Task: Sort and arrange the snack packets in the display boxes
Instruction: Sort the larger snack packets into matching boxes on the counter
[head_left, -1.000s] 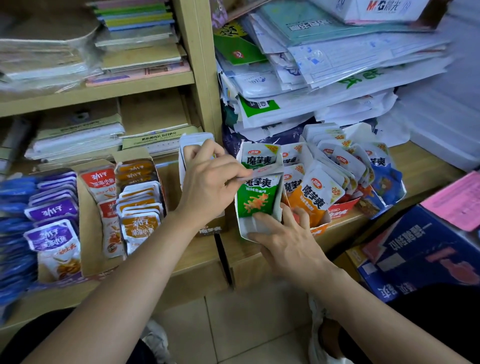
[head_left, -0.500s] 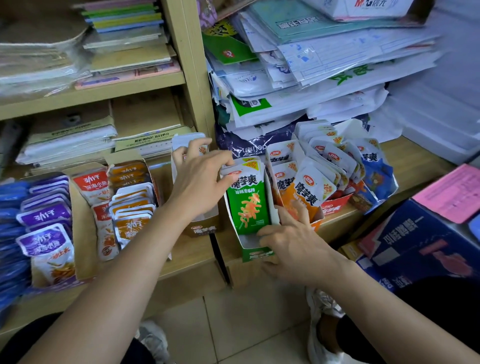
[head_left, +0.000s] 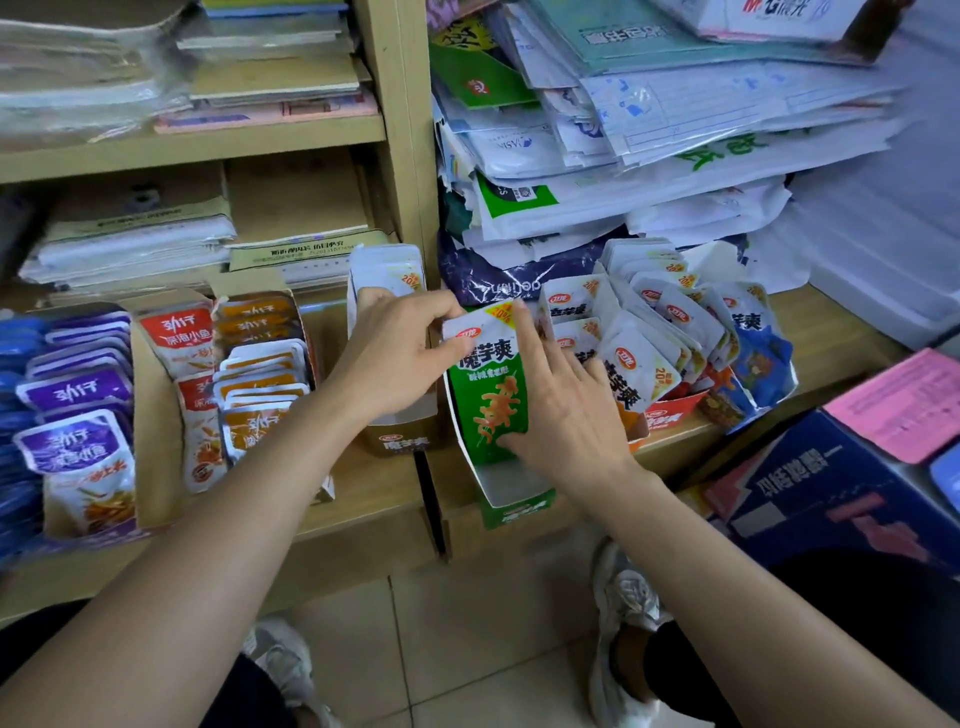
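The green packet (head_left: 483, 384) is pinched by the left hand (head_left: 395, 358); the right hand (head_left: 566, 415), formerly lower, is laid flat upon it.

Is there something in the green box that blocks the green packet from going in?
Nothing visible blocks it. The green packet stands inside the green box, left hand and right hand on it; the box floor before it is bare.

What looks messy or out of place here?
The white-and-orange packets on the right are the messy bit: they fan out loosely, leaning over the red box instead of standing in rows like the purple packets on the left. The paper stack above them also slumps unevenly. The green packet the left hand pinches sits straight.
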